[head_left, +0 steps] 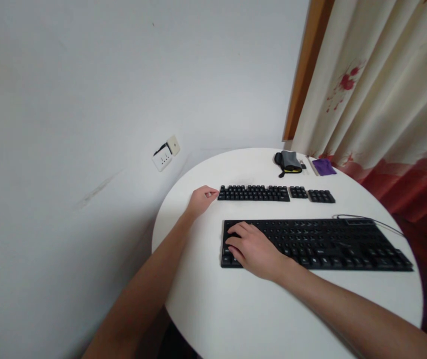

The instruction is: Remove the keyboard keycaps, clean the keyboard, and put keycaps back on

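Observation:
A long black keyboard (321,244) lies across the white round table. My right hand (254,249) rests over its left end, fingers bent and apart, the tips on the keys; nothing shows between them. Behind the keyboard, black keycaps stand in a main block (254,193) of rows with gaps along its upper edge. Two smaller keycap groups, a middle one (298,192) and a right one (321,196), sit to its right. At the left end of the main block my left hand (200,200) has its fingertips pinched together; whatever they hold is too small to make out.
A grey and black pouch (288,161) and a purple cloth (324,166) lie at the back of the white table (198,309). A cable (370,218) runs off the keyboard's back right. The wall with a socket (162,158) is at left, a curtain (385,99) at right.

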`<state>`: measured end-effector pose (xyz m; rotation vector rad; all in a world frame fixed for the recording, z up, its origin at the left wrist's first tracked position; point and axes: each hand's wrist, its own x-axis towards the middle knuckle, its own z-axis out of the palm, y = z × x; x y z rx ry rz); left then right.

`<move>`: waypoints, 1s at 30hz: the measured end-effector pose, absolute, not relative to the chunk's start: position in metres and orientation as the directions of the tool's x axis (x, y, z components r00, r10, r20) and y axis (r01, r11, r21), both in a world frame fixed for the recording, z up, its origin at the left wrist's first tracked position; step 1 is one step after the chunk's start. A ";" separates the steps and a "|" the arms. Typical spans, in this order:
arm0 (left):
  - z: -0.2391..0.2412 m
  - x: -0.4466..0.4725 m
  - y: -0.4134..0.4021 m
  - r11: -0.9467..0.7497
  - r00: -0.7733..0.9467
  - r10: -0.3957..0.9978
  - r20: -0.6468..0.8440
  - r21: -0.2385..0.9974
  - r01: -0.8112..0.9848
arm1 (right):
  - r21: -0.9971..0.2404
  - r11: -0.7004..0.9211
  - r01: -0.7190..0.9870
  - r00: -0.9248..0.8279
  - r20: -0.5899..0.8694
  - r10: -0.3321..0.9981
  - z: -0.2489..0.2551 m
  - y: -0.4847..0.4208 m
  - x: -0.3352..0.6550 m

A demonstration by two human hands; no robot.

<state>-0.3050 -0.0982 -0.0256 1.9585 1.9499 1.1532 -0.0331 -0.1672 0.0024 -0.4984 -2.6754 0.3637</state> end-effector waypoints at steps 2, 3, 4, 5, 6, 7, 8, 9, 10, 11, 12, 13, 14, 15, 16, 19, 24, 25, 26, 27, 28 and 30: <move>-0.025 -0.305 -0.098 -0.159 -0.117 0.907 0.404 0.587 0.794 | -0.317 0.903 0.290 -0.858 0.332 0.392 0.002 -0.167 -0.033; -0.025 -0.305 -0.099 -0.167 -0.104 0.910 0.402 0.582 0.796 | -0.317 0.903 0.290 -0.857 0.333 0.393 0.002 -0.167 -0.033; -0.024 -0.305 -0.099 -0.175 -0.090 0.912 0.400 0.577 0.798 | -0.318 0.902 0.291 -0.856 0.334 0.394 0.002 -0.167 -0.034; -0.024 -0.305 -0.100 -0.183 -0.076 0.914 0.399 0.571 0.800 | -0.319 0.902 0.291 -0.856 0.335 0.394 0.002 -0.167 -0.034; -0.023 -0.304 -0.100 -0.190 -0.062 0.916 0.397 0.565 0.803 | -0.319 0.902 0.290 -0.856 0.335 0.393 0.002 -0.167 -0.034; -0.023 -0.304 -0.101 -0.197 -0.049 0.918 0.394 0.558 0.806 | -0.318 0.902 0.290 -0.856 0.335 0.393 0.002 -0.167 -0.034; -0.023 -0.304 -0.101 -0.203 -0.035 0.920 0.390 0.551 0.810 | -0.317 0.903 0.291 -0.856 0.335 0.394 0.002 -0.167 -0.034; -0.023 -0.304 -0.102 -0.209 -0.021 0.922 0.386 0.543 0.813 | -0.315 0.903 0.291 -0.856 0.335 0.393 0.002 -0.167 -0.034; -0.023 -0.304 -0.102 -0.214 -0.007 0.925 0.381 0.535 0.818 | -0.313 0.903 0.293 -0.856 0.335 0.394 0.002 -0.167 -0.035; -0.023 -0.304 -0.102 -0.219 0.006 0.927 0.376 0.526 0.822 | -0.312 0.903 0.294 -0.856 0.334 0.394 0.002 -0.167 -0.035; -0.024 -0.304 -0.102 -0.222 0.017 0.928 0.371 0.517 0.827 | -0.311 0.903 0.296 -0.856 0.333 0.395 0.002 -0.167 -0.035; -0.025 -0.304 -0.102 -0.222 0.024 0.930 0.367 0.508 0.832 | -0.311 0.903 0.296 -0.856 0.332 0.395 0.002 -0.167 -0.035; -0.026 -0.304 -0.102 -0.220 0.027 0.931 0.363 0.501 0.837 | -0.312 0.902 0.297 -0.856 0.332 0.396 0.002 -0.167 -0.035; -0.027 -0.304 -0.101 -0.215 0.027 0.933 0.360 0.494 0.842 | -0.313 0.902 0.297 -0.856 0.332 0.397 0.002 -0.167 -0.035; -0.027 -0.304 -0.101 -0.210 0.025 0.934 0.357 0.489 0.847 | -0.313 0.902 0.298 -0.856 0.331 0.397 0.002 -0.167 -0.035; -0.026 -0.304 -0.102 -0.198 0.022 0.938 0.346 0.484 0.853 | -0.315 0.901 0.300 -0.856 0.328 0.399 0.002 -0.167 -0.035; -0.024 -0.306 -0.105 -0.181 0.023 0.954 0.299 0.514 0.838 | -0.340 0.892 0.298 -0.851 0.329 0.410 0.002 -0.167 -0.035; -0.024 -0.306 -0.106 -0.169 0.014 0.958 0.288 0.523 0.835 | -0.352 0.888 0.297 -0.847 0.332 0.415 0.002 -0.166 -0.035; -0.024 -0.306 -0.106 -0.156 0.003 0.961 0.277 0.532 0.832 | -0.365 0.883 0.295 -0.843 0.335 0.420 0.001 -0.166 -0.035; -0.025 -0.306 -0.106 -0.144 -0.007 0.964 0.267 0.542 0.828 | -0.379 0.878 0.291 -0.840 0.338 0.424 0.001 -0.165 -0.035; -0.025 -0.306 -0.107 -0.136 -0.014 0.966 0.258 0.552 0.823 | -0.391 0.875 0.287 -0.837 0.341 0.427 0.001 -0.164 -0.036; -0.025 -0.304 -0.107 -0.131 -0.020 0.968 0.249 0.573 0.809 | -0.403 0.871 0.282 -0.834 0.346 0.430 0.000 -0.162 -0.037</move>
